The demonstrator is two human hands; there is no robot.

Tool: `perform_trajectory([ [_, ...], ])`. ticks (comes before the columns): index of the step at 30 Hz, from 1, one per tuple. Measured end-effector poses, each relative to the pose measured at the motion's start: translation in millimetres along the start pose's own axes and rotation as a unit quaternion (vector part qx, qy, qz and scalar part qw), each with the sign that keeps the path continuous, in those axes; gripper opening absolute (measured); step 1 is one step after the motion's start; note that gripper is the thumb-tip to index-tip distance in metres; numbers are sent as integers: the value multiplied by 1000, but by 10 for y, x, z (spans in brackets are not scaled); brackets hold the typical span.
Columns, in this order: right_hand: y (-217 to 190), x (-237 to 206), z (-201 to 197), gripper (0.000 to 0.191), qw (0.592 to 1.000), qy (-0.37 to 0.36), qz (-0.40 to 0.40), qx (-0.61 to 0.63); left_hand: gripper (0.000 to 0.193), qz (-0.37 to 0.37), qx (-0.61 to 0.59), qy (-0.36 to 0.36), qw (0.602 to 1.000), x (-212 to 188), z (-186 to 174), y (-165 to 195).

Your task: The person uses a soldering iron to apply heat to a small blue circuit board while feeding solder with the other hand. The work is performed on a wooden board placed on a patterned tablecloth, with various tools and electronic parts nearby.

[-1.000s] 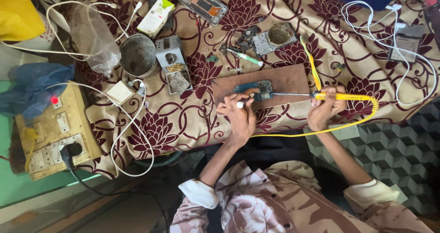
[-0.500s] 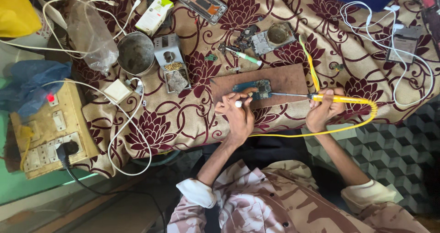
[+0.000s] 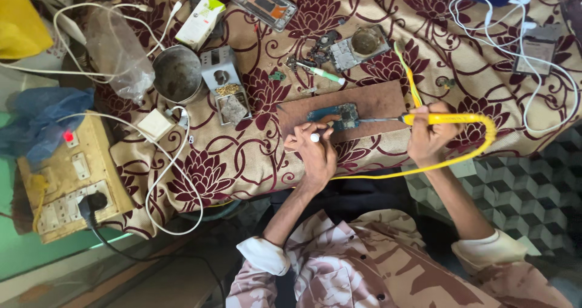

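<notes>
Your right hand [image 3: 431,139] grips yellow soldering iron [image 3: 442,119], tip on circuit board [image 3: 334,116] mid-frame. Left hand [image 3: 315,153] pinches small white object [image 3: 314,137], identity unclear; board partly hidden by fingers.

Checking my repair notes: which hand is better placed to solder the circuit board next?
Probably the right hand: it holds the yellow soldering iron, tip at the board; the left hand steadies it.

**Layout on the surface**

A circuit board [image 3: 333,116] lies on a wooden board [image 3: 376,102] at the centre. A metal bowl [image 3: 177,73] sits to its left, a switchboard [image 3: 73,174] further left at the surface's [image 3: 242,156] edge.
</notes>
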State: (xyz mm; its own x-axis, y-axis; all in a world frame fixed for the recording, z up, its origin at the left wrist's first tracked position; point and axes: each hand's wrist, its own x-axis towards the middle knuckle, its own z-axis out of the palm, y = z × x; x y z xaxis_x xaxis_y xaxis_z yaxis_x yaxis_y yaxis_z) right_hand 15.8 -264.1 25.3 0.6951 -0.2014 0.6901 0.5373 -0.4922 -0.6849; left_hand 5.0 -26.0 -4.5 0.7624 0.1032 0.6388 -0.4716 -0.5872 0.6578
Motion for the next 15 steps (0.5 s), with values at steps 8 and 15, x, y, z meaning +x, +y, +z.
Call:
perform_trajectory([
  [8, -129, 247, 30, 19, 996, -83, 27, 4, 39, 4, -13, -26, 1000, 61, -74, 51],
  [15, -49, 281, -113, 20, 980, -190, 5, 55, 41, -8, -13, -26, 1000, 58, -68, 53],
])
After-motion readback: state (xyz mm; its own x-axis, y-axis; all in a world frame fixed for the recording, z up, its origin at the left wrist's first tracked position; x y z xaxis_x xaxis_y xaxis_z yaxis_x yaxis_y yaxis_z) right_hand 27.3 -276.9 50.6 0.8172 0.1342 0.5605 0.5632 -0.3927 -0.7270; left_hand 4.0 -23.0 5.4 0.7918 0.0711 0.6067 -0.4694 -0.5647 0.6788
